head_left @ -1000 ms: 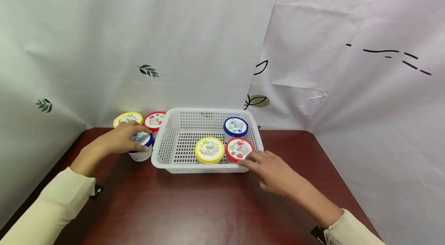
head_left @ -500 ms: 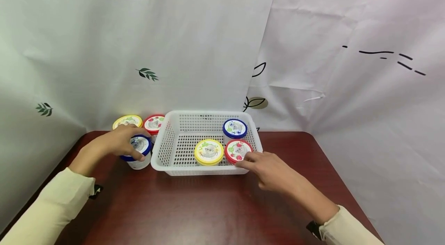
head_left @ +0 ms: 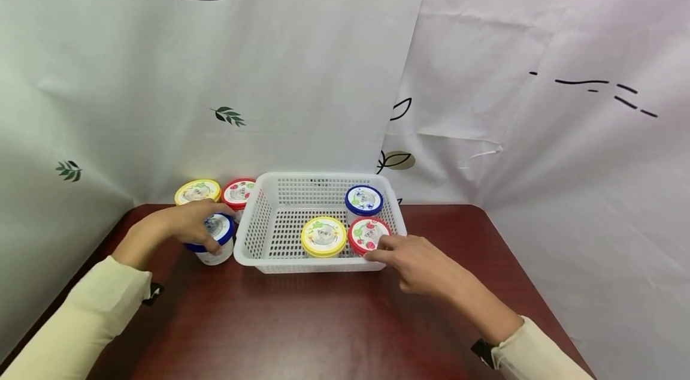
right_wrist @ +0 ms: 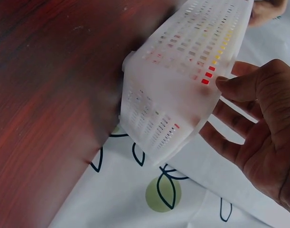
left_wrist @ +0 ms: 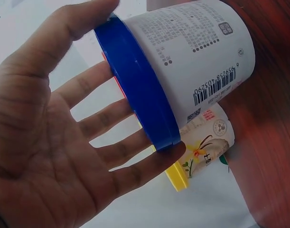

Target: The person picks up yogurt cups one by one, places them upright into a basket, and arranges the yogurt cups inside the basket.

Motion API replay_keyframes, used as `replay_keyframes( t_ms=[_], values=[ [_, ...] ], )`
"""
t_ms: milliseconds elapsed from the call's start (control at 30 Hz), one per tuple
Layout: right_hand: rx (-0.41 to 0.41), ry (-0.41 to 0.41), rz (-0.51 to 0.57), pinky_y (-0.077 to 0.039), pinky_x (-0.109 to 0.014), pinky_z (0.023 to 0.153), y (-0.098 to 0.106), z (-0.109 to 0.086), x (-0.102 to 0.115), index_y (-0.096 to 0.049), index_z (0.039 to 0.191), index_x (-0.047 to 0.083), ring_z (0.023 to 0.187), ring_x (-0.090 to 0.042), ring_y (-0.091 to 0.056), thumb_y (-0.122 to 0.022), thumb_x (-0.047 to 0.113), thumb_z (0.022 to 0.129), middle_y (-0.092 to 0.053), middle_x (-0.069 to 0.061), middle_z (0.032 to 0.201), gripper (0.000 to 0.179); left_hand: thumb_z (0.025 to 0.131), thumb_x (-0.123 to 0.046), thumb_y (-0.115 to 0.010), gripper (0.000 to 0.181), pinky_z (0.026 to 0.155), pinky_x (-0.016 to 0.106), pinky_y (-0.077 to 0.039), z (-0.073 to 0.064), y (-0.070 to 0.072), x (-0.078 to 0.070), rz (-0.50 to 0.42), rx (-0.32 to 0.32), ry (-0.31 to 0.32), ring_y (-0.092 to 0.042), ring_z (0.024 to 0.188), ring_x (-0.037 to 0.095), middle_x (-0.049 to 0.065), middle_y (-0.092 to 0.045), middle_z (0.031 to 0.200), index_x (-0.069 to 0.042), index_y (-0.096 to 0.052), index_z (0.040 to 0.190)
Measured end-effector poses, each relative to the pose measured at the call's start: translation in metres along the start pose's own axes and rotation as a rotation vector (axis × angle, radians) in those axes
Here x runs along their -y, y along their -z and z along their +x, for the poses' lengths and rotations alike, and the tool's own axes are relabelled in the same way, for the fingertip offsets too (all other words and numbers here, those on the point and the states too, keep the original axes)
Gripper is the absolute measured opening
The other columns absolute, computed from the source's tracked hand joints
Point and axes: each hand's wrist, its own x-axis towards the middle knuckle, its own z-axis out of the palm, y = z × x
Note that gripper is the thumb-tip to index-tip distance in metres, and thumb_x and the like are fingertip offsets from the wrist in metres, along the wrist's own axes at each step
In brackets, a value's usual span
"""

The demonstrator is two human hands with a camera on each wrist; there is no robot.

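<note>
My left hand (head_left: pixel 188 224) grips the tub with the blue lid (left_wrist: pixel 201 61) by its lid, thumb on one side and fingertips along the other. This tub stands left of the white plastic basket (head_left: pixel 323 267), its white base near the table. At the basket's front right corner, my right hand (head_left: pixel 426 263) pinches the rim, thumb outside and fingers over the inner side. Inside the basket are a yellow-lidded tub (head_left: pixel 324 237), a red-lidded tub (head_left: pixel 369 235) beside my right fingertips, and another blue-lidded tub (head_left: pixel 363 200) behind it.
Behind my left hand stand another yellow-lidded tub (head_left: pixel 197 190) and another red-lidded tub (head_left: pixel 238 193), the latter close against the basket's left side. A dark red wooden table (head_left: pixel 323 326) lies under everything. White printed cloth (head_left: pixel 323 68) hangs along its back and sides.
My left hand and the blue-lidded tub have come slightly nearer and to the left, uncovering more of the yellow and red lids behind. My right hand keeps its place at the basket corner.
</note>
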Motion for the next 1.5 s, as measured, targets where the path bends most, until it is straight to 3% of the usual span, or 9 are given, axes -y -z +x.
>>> replay_keyframes(
  t_ms=[367, 633, 1000, 1233, 1500],
  values=[
    [-0.045, 0.040, -0.013, -0.059, -0.033, 0.075, -0.002, -0.002, 0.000, -0.080, 0.130, 0.027, 0.094, -0.015, -0.068, -0.078, -0.007, 0.079, -0.072, 0.003, 0.108, 0.061, 0.083, -0.035, -0.099, 0.084, 0.098, 0.072, -0.060, -0.004, 0.002, -0.004, -0.033, 0.038, -0.004, -0.062, 0.126, 0.050, 0.031, -0.062, 0.149, -0.011, -0.064, 0.155],
    [-0.097, 0.039, -0.034, -0.060, -0.038, 0.085, -0.007, -0.006, 0.001, -0.079, 0.134, 0.025, 0.100, -0.015, -0.069, -0.077, -0.007, 0.080, -0.073, 0.002, 0.111, 0.063, 0.082, -0.036, -0.100, 0.082, 0.099, 0.070, -0.060, -0.014, 0.015, -0.011, -0.026, 0.040, -0.021, -0.060, 0.129, 0.048, 0.028, -0.061, 0.150, -0.015, -0.067, 0.154],
    [-0.189, 0.043, -0.106, -0.060, -0.038, 0.089, -0.023, -0.017, 0.005, -0.074, 0.144, 0.021, 0.109, -0.020, -0.070, -0.086, -0.001, 0.079, -0.075, 0.000, 0.121, 0.070, 0.085, -0.042, -0.097, 0.092, 0.091, 0.065, -0.065, -0.030, 0.035, -0.013, -0.034, 0.000, 0.028, -0.056, 0.131, 0.055, 0.032, -0.053, 0.154, -0.011, -0.057, 0.161],
    [-0.229, 0.062, -0.197, -0.060, -0.037, 0.088, -0.030, -0.018, 0.007, -0.072, 0.146, 0.020, 0.113, -0.021, -0.070, -0.091, 0.005, 0.084, -0.075, 0.001, 0.124, 0.067, 0.083, -0.041, -0.098, 0.092, 0.090, 0.063, -0.065, -0.035, 0.041, -0.017, -0.021, -0.049, 0.009, -0.058, 0.128, 0.054, 0.034, -0.055, 0.152, -0.008, -0.058, 0.159],
    [-0.237, 0.061, -0.170, -0.059, -0.039, 0.090, -0.031, -0.021, 0.005, -0.074, 0.147, 0.021, 0.113, -0.022, -0.070, -0.089, 0.003, 0.087, -0.075, 0.000, 0.125, 0.065, 0.082, -0.042, -0.099, 0.096, 0.091, 0.063, -0.065, -0.038, 0.049, -0.028, 0.004, -0.094, 0.002, -0.059, 0.130, 0.053, 0.034, -0.053, 0.157, -0.009, -0.057, 0.162]
  ],
)
